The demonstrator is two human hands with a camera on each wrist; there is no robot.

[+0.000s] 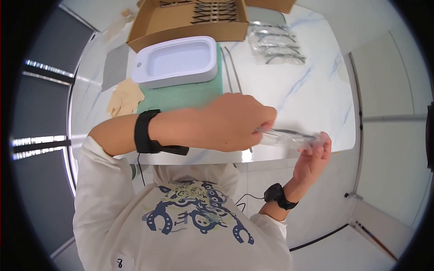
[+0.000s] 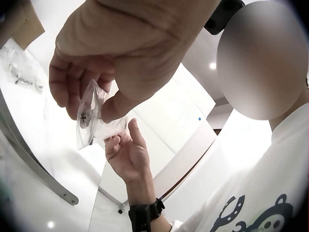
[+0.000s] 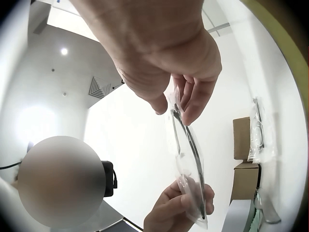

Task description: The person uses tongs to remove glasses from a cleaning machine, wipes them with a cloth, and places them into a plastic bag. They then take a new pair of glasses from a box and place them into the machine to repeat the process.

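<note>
2 hands hold 1 clear plastic sleeve (image 1: 291, 137) in the air just past the near edge of the bench (image 1: 312, 95). Inside the sleeve lies 1 pair of dark-framed glasses (image 3: 190, 145), seen best from the right wrist. The left hand (image 1: 230, 123) has its grip closed on one end of the sleeve, fingertips pinching at the opening, and the right hand (image 1: 312, 160) pinches the other end from below with curled fingers.

On the bench, a white tub (image 1: 178, 61) stands on a green mat (image 1: 190, 95); its basin looks bare inside, though liquid cannot be ruled out. Behind it an open cardboard box (image 1: 190, 18) holds several rows of dark glasses frames. To the right of the box lies a pile of more bagged glasses (image 1: 276, 43). A pair of long metal tongs (image 1: 231, 67) lies beside the mat, and a tan cloth (image 1: 124, 97) lies on the mat's left side.

Each wrist carries a black strap.
</note>
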